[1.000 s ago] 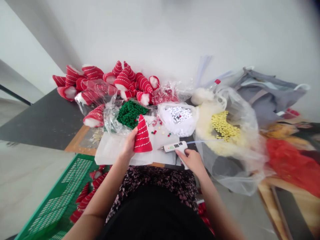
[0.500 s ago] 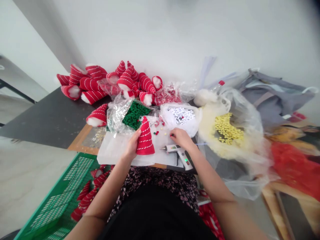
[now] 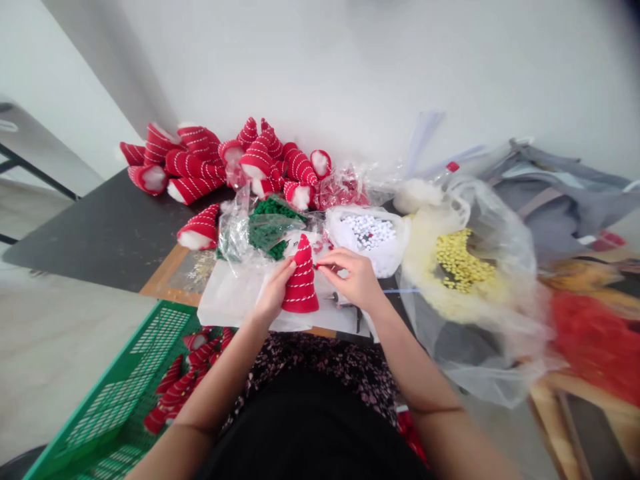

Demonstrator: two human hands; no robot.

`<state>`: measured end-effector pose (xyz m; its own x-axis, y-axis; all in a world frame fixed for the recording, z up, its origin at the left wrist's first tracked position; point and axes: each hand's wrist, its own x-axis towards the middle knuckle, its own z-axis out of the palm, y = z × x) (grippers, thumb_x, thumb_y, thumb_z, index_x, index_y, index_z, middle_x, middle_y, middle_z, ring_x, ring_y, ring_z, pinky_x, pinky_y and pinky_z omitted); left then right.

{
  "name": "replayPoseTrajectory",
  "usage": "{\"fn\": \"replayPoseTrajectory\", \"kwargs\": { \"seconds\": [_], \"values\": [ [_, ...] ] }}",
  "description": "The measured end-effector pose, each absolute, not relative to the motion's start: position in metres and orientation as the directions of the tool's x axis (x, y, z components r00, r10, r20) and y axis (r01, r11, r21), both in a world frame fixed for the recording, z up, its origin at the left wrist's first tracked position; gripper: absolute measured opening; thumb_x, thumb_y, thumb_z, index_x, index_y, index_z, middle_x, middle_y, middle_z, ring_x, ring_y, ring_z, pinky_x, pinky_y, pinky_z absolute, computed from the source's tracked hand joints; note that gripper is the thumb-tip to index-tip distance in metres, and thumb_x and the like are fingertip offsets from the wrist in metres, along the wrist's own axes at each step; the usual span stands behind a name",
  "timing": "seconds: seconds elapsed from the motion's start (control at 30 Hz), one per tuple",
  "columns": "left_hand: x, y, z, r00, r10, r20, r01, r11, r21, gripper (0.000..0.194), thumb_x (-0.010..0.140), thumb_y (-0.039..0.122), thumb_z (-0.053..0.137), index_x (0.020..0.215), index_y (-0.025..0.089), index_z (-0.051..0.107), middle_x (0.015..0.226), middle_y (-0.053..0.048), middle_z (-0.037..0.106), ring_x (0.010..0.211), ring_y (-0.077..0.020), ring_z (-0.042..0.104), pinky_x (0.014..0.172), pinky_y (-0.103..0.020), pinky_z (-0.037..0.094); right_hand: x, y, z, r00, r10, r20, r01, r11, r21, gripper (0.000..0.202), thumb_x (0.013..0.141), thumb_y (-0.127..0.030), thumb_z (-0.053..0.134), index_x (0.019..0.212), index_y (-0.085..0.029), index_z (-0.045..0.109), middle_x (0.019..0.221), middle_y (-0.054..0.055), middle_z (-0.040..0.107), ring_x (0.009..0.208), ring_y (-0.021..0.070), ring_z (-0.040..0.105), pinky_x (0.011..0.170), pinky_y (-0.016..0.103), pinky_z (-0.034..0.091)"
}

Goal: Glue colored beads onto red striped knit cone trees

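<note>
— Moved leftward since half a second ago: right hand [image 3: 353, 277], from in front of the white bag [image 3: 384, 268] to just beside the red cone [image 3: 301, 283].
— And around, biggest first?
— Dark desk [image 3: 105, 233] below a pale wall [image 3: 380, 80]. On the right, clear plastic bag [image 3: 515, 230] with yellow balls [image 3: 463, 263] inside. Low on the left, green basket [image 3: 102, 387] with more red cones [image 3: 180, 390].
— Toward the back?
— Pile of striped red cones [image 3: 257, 157]. Nearer, white paper [image 3: 230, 293], white balls [image 3: 370, 230] in the white bag, green balls [image 3: 275, 230] in clear plastic.
— Red cone, where?
— Upright over the white paper, gripped at the side by the left hand [image 3: 274, 290].
— Glue gun [image 3: 344, 305]?
— Mostly hidden behind the right hand, nozzle pointing left.
— Right hand, free or grasping?
— Fingertips pinched around a small red ball [image 3: 317, 266], close to the cone. Touching or slightly apart: impossible to tell.
</note>
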<state>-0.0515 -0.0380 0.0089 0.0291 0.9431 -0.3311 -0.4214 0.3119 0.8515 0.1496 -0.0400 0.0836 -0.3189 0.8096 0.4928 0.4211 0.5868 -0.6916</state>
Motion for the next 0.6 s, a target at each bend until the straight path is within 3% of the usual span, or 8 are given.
{"fn": "replayPoseTrajectory", "kwargs": {
  "seconds": [0.17, 0.37, 0.6],
  "values": [
    [-0.049, -0.042, 0.010, 0.012, 0.965, -0.263, -0.353, 0.250, 0.902, 0.043, 0.083, 0.052, 0.082, 0.116, 0.025, 0.080, 0.130, -0.005, 0.079, 0.131, -0.0356, 0.067, 0.112, -0.043, 0.053, 0.129, -0.048, 0.090, -0.419, 0.728, 0.543, 0.485, 0.685, -0.544, 0.017, 0.104, -0.016, 0.061, 0.104, -0.020, 0.078, 0.106, 0.009, 0.077, 0.091, 0.0200, 0.074, 0.083, 0.033, 0.064],
    [-0.047, -0.044, 0.010, 0.015, 0.980, -0.199, -0.340, 0.192, 0.921, 0.031, 0.088, 0.046, 0.081, 0.113, 0.027, 0.080, 0.125, -0.004, 0.079, 0.134, -0.0340, 0.065, 0.112, -0.040, 0.052, 0.120, -0.053, 0.085, -0.551, 0.724, 0.415, 0.612, 0.689, -0.388, 0.030, 0.106, -0.012, 0.051, 0.098, -0.020, 0.079, 0.101, 0.010, 0.072, 0.088, 0.0219, 0.071, 0.083, 0.034, 0.062],
    [-0.048, -0.046, 0.011, 0.026, 0.955, -0.296, -0.436, 0.278, 0.856, 0.036, 0.084, 0.045, 0.085, 0.113, 0.025, 0.080, 0.120, -0.006, 0.081, 0.121, -0.0349, 0.072, 0.103, -0.042, 0.057, 0.147, -0.041, 0.102, -0.305, 0.778, 0.549, 0.531, 0.617, -0.581, 0.021, 0.104, -0.018, 0.060, 0.108, -0.024, 0.079, 0.109, 0.008, 0.076, 0.094, 0.0212, 0.075, 0.087, 0.035, 0.064]
  ]
}}
